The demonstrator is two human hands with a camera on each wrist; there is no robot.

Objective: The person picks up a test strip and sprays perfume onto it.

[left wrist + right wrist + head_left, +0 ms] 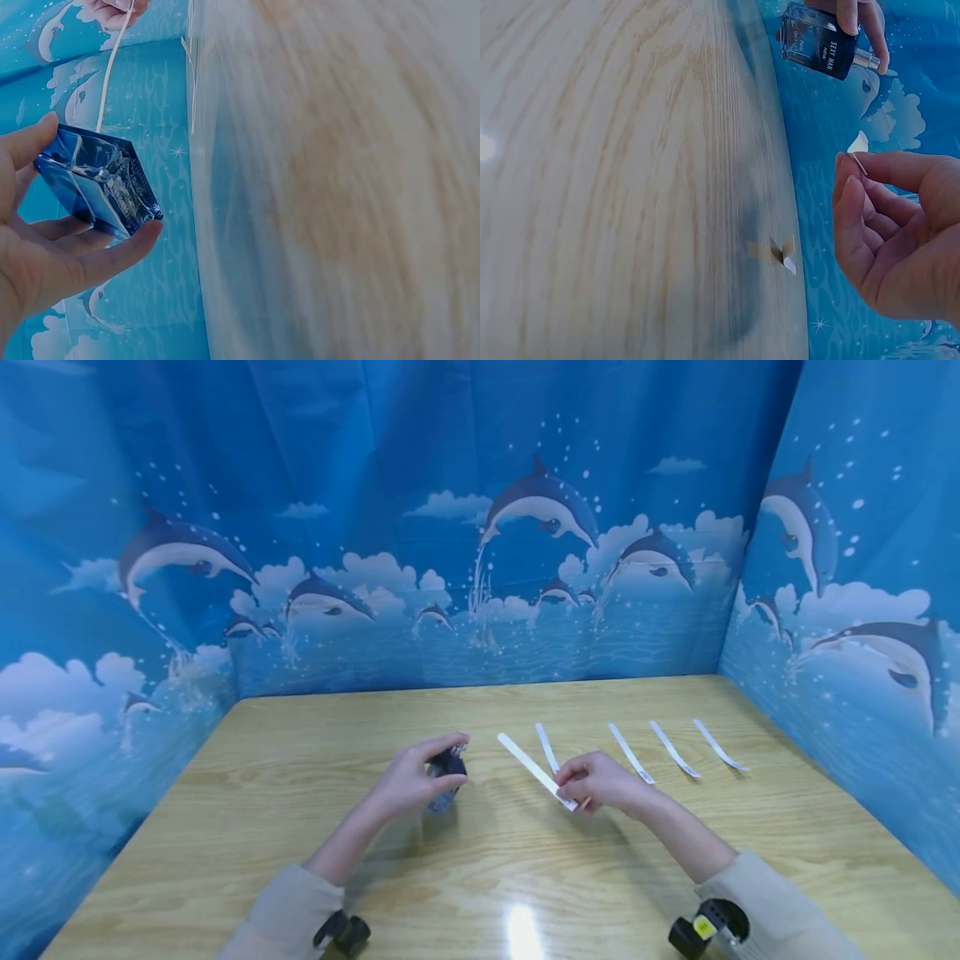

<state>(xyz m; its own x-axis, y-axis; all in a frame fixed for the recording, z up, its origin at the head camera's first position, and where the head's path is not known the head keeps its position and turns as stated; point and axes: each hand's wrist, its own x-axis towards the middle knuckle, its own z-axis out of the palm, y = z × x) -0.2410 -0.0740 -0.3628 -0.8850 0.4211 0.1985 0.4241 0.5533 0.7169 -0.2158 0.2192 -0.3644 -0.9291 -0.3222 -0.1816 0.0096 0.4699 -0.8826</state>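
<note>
In the head view my left hand [411, 778] grips a dark blue glass perfume bottle [447, 765] just above the table. The right wrist view shows the bottle's label, with one fingertip at the silver sprayer [867, 58]; the left wrist view shows its thick glass base [101, 180]. To the right, my right hand [602, 781] pinches the near end of a white paper test strip [528, 763] between thumb and fingers. The strip's far end points up and left, toward the bottle. Another paper strip [546, 746] lies just behind my right hand.
More white paper strips lie spaced out on the right of the wooden table [247, 777], among them one strip [632, 753] nearest my right hand and one strip [720, 745] farthest right. A blue dolphin-print curtain [420, 527] stands behind and along the sides.
</note>
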